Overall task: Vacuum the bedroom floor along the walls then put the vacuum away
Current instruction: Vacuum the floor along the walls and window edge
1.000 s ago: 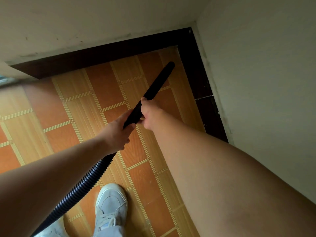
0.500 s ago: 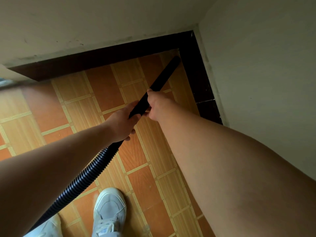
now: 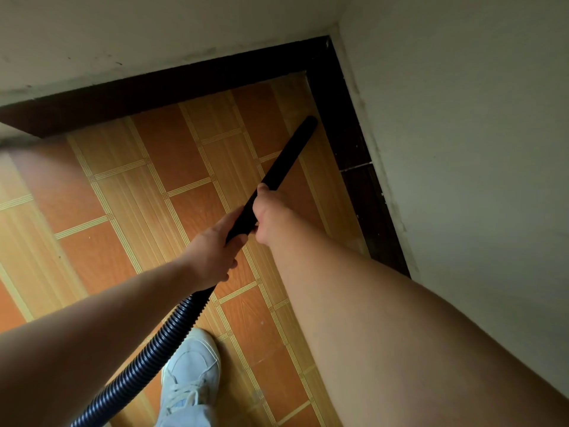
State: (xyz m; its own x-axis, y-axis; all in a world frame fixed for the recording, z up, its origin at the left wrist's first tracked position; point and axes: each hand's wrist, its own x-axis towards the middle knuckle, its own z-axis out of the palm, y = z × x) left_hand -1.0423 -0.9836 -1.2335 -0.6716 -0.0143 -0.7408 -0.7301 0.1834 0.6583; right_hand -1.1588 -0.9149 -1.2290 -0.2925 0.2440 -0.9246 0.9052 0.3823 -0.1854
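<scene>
The vacuum's black wand (image 3: pixel 287 156) is a straight, rigid tube. It looks light enough to steer by the wrists, and its smooth plastic could twist in a loose grasp. The ribbed hose (image 3: pixel 160 343) behind it is soft and will probably drag and spring back rather than push. The person holds the wand two-handed, which seems the sensible way. The right hand (image 3: pixel 271 211) is wrapped round the shaft about halfway along. The left hand (image 3: pixel 212 257) is closed round the rear end, where the hose joins. The fingers of both hands are curled tight on the tube. The long axis runs diagonally, from the hands up towards the dark skirting (image 3: pixel 346 134). The open tip is just beside the right-hand run of skirting, a little short of the corner where the two runs meet. Whether the tip touches the tiled floor (image 3: pixel 123 211) cannot be told from this angle. The hose trails away from the skirting, past a pale shoe (image 3: pixel 194 368) well back from the corner. The grip that seems best has one hand near the hose joint to guide and one forward to press the tip down.
</scene>
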